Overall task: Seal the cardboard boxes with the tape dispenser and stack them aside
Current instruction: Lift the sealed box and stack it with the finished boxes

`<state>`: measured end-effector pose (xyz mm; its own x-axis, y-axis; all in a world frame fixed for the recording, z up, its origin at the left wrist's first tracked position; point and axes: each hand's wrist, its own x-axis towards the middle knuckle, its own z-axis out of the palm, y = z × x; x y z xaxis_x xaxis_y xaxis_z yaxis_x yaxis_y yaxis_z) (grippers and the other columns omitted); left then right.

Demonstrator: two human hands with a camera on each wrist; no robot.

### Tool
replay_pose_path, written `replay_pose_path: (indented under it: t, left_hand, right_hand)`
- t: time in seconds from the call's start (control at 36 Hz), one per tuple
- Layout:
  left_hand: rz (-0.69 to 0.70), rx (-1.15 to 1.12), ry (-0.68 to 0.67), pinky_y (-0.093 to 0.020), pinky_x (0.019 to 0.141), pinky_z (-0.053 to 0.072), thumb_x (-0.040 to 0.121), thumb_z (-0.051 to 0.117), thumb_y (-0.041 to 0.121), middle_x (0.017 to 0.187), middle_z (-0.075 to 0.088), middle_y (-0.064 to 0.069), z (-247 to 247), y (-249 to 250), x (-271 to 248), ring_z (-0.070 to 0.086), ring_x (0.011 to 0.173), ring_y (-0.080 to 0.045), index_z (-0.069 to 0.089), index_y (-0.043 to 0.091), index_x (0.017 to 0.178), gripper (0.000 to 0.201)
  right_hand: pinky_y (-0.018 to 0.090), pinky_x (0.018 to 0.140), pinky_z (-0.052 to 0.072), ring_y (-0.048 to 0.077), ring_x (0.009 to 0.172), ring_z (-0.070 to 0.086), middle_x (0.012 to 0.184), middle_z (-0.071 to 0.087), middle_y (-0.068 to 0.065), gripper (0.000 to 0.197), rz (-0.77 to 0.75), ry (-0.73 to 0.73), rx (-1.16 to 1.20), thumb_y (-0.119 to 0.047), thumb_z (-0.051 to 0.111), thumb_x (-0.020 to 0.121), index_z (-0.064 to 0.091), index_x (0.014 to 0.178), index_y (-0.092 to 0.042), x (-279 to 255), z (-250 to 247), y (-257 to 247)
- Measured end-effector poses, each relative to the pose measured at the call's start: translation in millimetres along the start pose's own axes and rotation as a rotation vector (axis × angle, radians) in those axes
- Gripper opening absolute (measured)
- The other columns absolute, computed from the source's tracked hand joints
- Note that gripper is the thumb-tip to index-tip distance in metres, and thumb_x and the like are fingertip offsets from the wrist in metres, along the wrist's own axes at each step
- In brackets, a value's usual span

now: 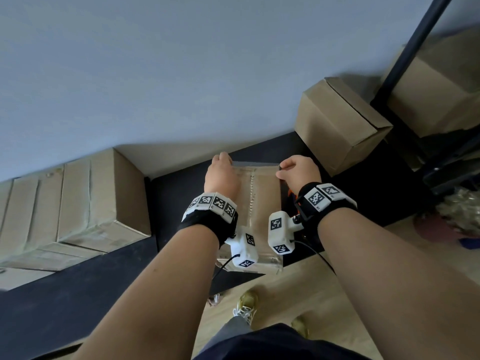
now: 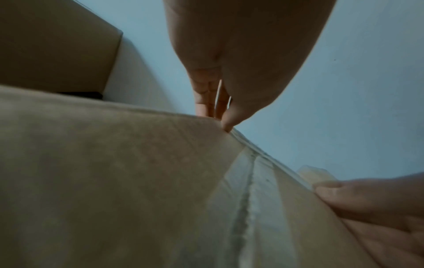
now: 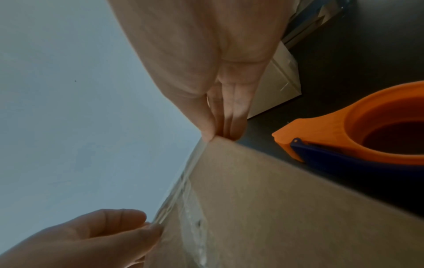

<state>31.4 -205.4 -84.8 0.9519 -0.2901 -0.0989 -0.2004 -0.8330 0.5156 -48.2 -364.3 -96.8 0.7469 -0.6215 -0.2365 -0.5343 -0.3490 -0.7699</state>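
A cardboard box [image 1: 262,201] lies on the black table [image 1: 363,193], with clear tape [image 1: 251,193] along its middle seam and over the far edge. My left hand [image 1: 223,159] pinches the far left corner, thumb on top and fingers down behind the far face, as the left wrist view shows [image 2: 220,119]. At the far right corner my right hand [image 1: 284,170] pinches the same way [image 3: 218,136]. The orange and blue tape dispenser [image 3: 355,136] rests on the table just right of the box, mostly hidden under my right wrist in the head view.
Taped boxes [image 1: 78,203] are stacked at the left of the table. Another box [image 1: 342,126] stands at the back right, and one more [image 1: 436,87] behind a black pole [image 1: 415,40]. A grey wall [image 1: 181,61] is close behind. My shoes [image 1: 246,305] stand on wooden floor.
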Motion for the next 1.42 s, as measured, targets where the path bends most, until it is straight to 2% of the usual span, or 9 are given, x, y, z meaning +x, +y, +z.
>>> replay_pose_path:
  t: [0.17,0.31,0.42,0.64,0.81,0.89,1.03,1.22,1.42]
  left_hand:
    - [0.012,-0.092,0.059,-0.026,0.073,0.035,0.088,0.044,0.002,0.115,0.053,-0.009,2.6,-12.8,1.3,0.048,0.085,-0.018,0.054,0.008,0.104,0.020]
    - [0.237,0.028,0.088,-0.027,0.081,0.038,0.086,0.051,0.002,0.118,0.050,-0.003,4.1,-8.4,3.1,0.043,0.111,-0.022,0.059,0.013,0.110,0.028]
    - [0.366,0.084,-0.057,-0.028,0.086,0.037,0.087,0.048,0.001,0.115,0.056,0.000,9.0,-8.5,8.4,0.044,0.112,-0.021,0.062,0.021,0.118,0.040]
    - [0.284,-0.101,-0.097,-0.017,0.089,0.025,0.095,0.043,0.011,0.110,0.059,-0.002,22.9,-16.6,14.7,0.042,0.113,-0.019,0.065,0.021,0.115,0.031]
    - [0.210,-0.190,-0.112,-0.020,0.093,0.027,0.095,0.054,0.030,0.106,0.056,0.002,31.1,-17.7,20.2,0.042,0.114,-0.019,0.069,0.024,0.109,0.021]
    - [0.150,-0.292,-0.152,-0.026,0.099,0.033,0.093,0.056,0.029,0.104,0.050,0.006,33.8,-20.7,22.7,0.045,0.115,-0.019,0.069,0.025,0.105,0.018]
    - [0.126,-0.338,-0.139,-0.014,0.082,0.031,0.091,0.060,0.024,0.103,0.051,0.003,33.3,-19.6,24.3,0.049,0.098,-0.010,0.066,0.014,0.097,0.013]
    - [0.128,-0.279,-0.125,-0.017,0.071,0.029,0.090,0.061,0.020,0.088,0.047,0.004,36.0,-18.8,25.9,0.047,0.087,-0.013,0.058,0.017,0.082,0.009]
    - [0.171,-0.265,-0.131,-0.020,0.080,0.035,0.085,0.067,0.034,0.093,0.049,0.005,37.5,-24.2,23.1,0.050,0.094,-0.013,0.062,0.020,0.090,0.015]
  right_hand:
    - [0.030,0.089,0.048,0.024,0.101,0.063,0.105,0.069,0.005,0.016,-0.037,0.004,-0.098,-0.008,0.068,0.084,0.067,0.099,-0.013,3.3,6.4,-3.7]
    - [0.029,0.080,0.044,0.024,0.096,0.060,0.108,0.061,0.006,0.029,-0.147,0.053,-0.184,0.002,0.055,0.083,0.062,0.106,-0.014,3.8,10.9,-9.0]
    - [0.032,0.084,0.048,0.024,0.097,0.060,0.110,0.057,0.007,0.026,-0.200,0.015,-0.262,0.001,0.051,0.085,0.068,0.098,-0.014,5.2,15.4,-11.4]
    - [0.031,0.092,0.046,0.023,0.105,0.059,0.118,0.055,0.007,0.022,-0.182,-0.064,-0.254,-0.013,0.059,0.089,0.069,0.109,-0.012,8.9,13.0,-11.0]
    - [0.041,0.086,0.054,0.022,0.100,0.063,0.113,0.065,0.003,0.020,-0.151,-0.119,-0.100,-0.021,0.062,0.091,0.073,0.107,-0.014,10.6,6.6,-6.6]
    - [0.034,0.090,0.050,0.019,0.101,0.062,0.108,0.068,0.002,0.023,-0.152,-0.114,-0.088,-0.021,0.061,0.093,0.072,0.110,-0.011,10.5,9.7,-6.1]
    - [0.030,0.090,0.045,0.015,0.095,0.055,0.100,0.056,-0.002,0.019,-0.157,-0.109,-0.080,-0.018,0.062,0.093,0.073,0.105,-0.010,15.6,11.1,-4.3]
    - [0.034,0.091,0.047,0.019,0.094,0.059,0.098,0.059,0.000,0.015,-0.191,-0.075,-0.082,-0.017,0.064,0.090,0.075,0.097,-0.011,16.5,14.3,-0.4]
    - [0.044,0.088,0.051,0.023,0.094,0.061,0.097,0.058,-0.001,0.015,-0.186,-0.085,-0.082,-0.019,0.064,0.090,0.076,0.096,-0.013,14.5,14.8,0.3]
